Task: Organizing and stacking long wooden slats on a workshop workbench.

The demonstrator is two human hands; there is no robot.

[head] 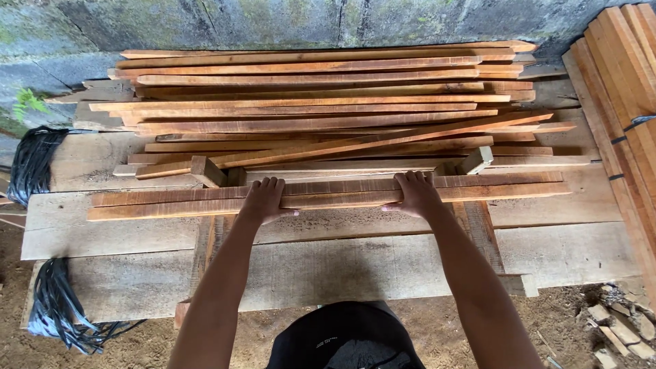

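Two bare hands press down on a pair of long, thin, reddish-brown wooden slats (pixel 328 195) that lie side by side across the near part of a wide table made of pale grey wooden planks (pixel 560 253). The left hand (pixel 262 201) lies flat with its fingers spread over the slats, left of the middle. The right hand (pixel 417 195) lies flat on them too, right of the middle. Neither hand is curled around the wood. Just beyond the slats sits a big pile of the same long wooden slats (pixel 314 102), reaching to the grey stone wall (pixel 205 24) at the far side. A tied bundle of slats (pixel 625 89) leans at the right. Black straps (pixel 31 164) hang at the left edge.
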